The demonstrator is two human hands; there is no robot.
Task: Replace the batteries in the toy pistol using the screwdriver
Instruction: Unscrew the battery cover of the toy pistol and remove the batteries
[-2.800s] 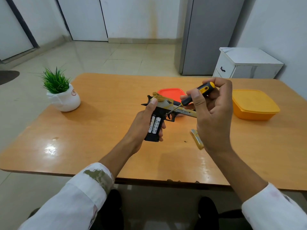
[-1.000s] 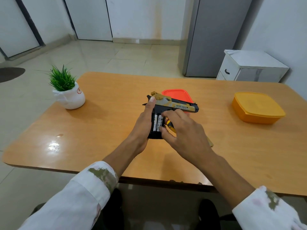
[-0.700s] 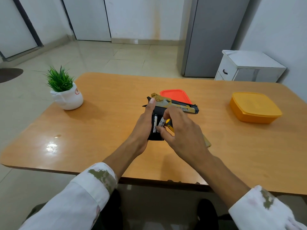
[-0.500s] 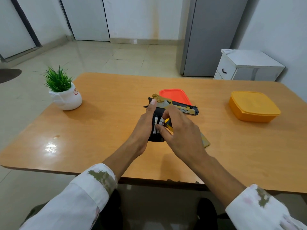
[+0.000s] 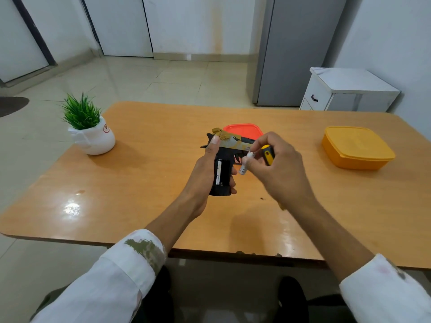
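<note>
My left hand (image 5: 205,176) grips the black and gold toy pistol (image 5: 225,159) by its grip, above the table, with the open battery bay facing me. One battery (image 5: 218,172) still sits in the bay's left slot; the right slot looks dark. My right hand (image 5: 277,169) pinches a white battery (image 5: 246,162) just right of the pistol. The same hand also holds the yellow and black screwdriver (image 5: 267,154) against its fingers; the shaft is hidden.
An orange-red lid (image 5: 243,131) lies behind the pistol. A yellow lidded box (image 5: 356,148) stands at the right, a white potted plant (image 5: 91,131) at the left. A gold piece (image 5: 282,207) peeks out under my right wrist. The wooden table (image 5: 140,183) is shiny.
My right hand's fingers were at the battery bay; now it has pulled away to the right with one battery pinched out. The left hand still holds the pistol.
</note>
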